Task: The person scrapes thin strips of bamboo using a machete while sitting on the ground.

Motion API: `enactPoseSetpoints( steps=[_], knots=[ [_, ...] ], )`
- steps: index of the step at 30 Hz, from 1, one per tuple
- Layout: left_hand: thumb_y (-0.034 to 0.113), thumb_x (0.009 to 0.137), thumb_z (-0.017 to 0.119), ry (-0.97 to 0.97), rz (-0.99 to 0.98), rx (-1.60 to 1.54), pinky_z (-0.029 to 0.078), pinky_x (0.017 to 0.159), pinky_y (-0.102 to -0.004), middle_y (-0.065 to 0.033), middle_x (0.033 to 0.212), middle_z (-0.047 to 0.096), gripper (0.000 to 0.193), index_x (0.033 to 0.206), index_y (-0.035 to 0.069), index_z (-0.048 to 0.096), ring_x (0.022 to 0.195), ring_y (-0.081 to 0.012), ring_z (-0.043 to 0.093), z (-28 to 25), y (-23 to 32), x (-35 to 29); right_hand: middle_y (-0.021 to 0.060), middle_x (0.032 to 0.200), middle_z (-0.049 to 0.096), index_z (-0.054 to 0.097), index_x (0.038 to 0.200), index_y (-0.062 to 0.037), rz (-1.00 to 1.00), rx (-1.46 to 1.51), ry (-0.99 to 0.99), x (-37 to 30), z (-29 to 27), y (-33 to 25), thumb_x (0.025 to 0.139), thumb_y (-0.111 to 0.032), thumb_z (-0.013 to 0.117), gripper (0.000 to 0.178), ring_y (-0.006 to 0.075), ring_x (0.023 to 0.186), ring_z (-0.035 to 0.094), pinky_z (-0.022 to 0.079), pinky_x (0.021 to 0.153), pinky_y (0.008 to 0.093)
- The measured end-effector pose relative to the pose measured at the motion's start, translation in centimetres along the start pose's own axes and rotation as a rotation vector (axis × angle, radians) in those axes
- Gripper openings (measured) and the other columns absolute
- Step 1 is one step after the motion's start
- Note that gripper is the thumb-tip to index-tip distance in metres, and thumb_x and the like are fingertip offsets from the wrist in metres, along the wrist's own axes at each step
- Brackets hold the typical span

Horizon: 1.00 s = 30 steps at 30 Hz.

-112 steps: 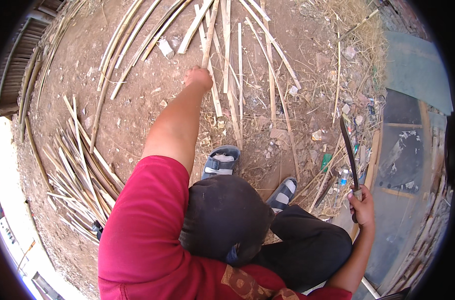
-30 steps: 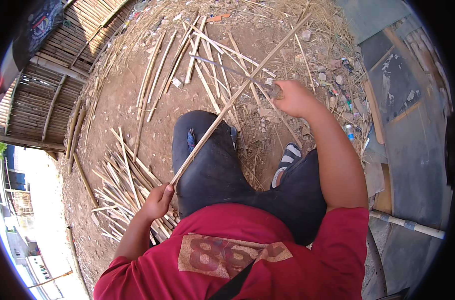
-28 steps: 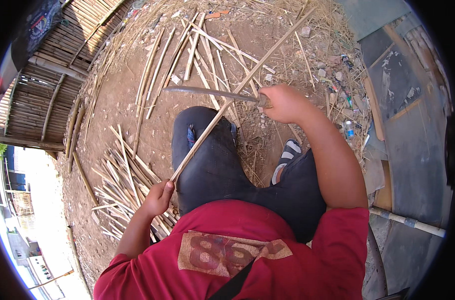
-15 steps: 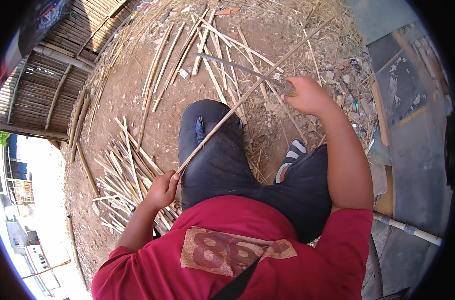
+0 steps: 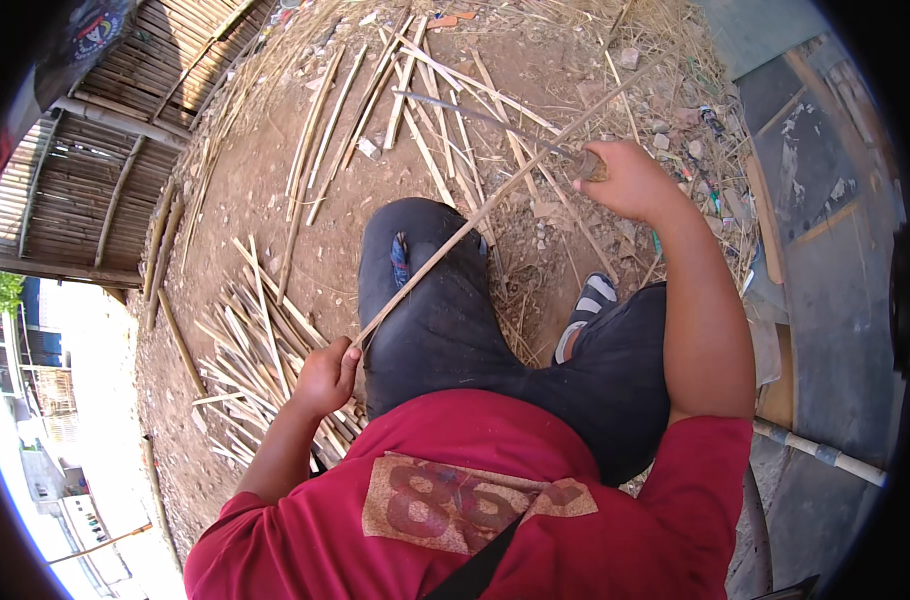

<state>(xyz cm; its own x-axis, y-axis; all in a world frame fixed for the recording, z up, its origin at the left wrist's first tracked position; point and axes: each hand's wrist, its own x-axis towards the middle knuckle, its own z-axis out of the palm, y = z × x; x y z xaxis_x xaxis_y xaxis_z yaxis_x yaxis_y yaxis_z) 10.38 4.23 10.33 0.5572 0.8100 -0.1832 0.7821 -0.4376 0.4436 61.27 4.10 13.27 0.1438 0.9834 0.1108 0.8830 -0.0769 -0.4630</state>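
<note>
1. Left hand [image 5: 325, 382] pinches the lower end of the wooden strip [image 5: 438, 259], which slants toward upper right.
2. Right hand [image 5: 627, 180], curled round the knife [image 5: 475, 113], has shifted farther up-strip, suggesting lengthwise strokes.

The left hand [image 5: 325, 379] has raised a strip [image 5: 475, 219]; the knife [image 5: 498, 121] now crosses it.

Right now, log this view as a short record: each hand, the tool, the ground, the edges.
Left hand: closed on the near end of a long pale strip
Right hand: gripping a long-bladed knife by its handle
Blade: crosses the strip in view; contact cannot be told
Ground left: heap of strips
Ground ahead: scattered strips
Upper left: slatted panel
Right edge: grey sheets
</note>
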Motion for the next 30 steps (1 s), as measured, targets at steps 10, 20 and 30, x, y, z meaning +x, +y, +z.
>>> enactPoseSetpoints(
  steps=[10, 20, 30],
  knots=[
    [0.036, 0.105, 0.047, 0.029, -0.002, 0.018, 0.043, 0.060, -0.0553, -0.0288, 0.068, 0.055, 0.039, 0.090, 0.001, 0.051, 0.069, -0.0527, 0.057, 0.6, -0.1, -0.1, 0.0231, 0.109, 0.071, 0.067, 0.123, 0.0003, 0.082, 0.054, -0.156, 0.0, -2.2, -0.8, 0.080, -0.031, 0.080, 0.055, 0.0383, 0.102, 0.069, 0.053, 0.087, 0.0448],
    [0.035, 0.105, 0.048, 0.005, -0.026, -0.010, 0.043, 0.061, -0.0540, -0.0280, 0.069, 0.055, 0.038, 0.087, 0.001, 0.050, 0.069, -0.0523, 0.056, 0.3, 0.4, -0.4, 0.0218, 0.108, 0.072, 0.065, 0.128, -0.0015, -0.079, -0.094, -0.329, -0.7, -2.0, -5.3, 0.081, -0.030, 0.078, 0.056, 0.0364, 0.103, 0.069, 0.053, 0.089, 0.0450],
    [0.037, 0.107, 0.044, -0.018, -0.034, -0.067, 0.043, 0.062, -0.0516, -0.0285, 0.068, 0.052, 0.042, 0.087, 0.001, 0.049, 0.069, -0.0517, 0.054, -0.1, 0.5, -0.2, 0.0148, 0.100, 0.073, 0.063, 0.127, 0.0028, 0.224, 0.243, -0.018, 0.5, -1.4, 2.9, 0.081, -0.029, 0.083, 0.059, 0.0212, 0.080, 0.067, 0.053, 0.073, 0.0369]
  ],
)
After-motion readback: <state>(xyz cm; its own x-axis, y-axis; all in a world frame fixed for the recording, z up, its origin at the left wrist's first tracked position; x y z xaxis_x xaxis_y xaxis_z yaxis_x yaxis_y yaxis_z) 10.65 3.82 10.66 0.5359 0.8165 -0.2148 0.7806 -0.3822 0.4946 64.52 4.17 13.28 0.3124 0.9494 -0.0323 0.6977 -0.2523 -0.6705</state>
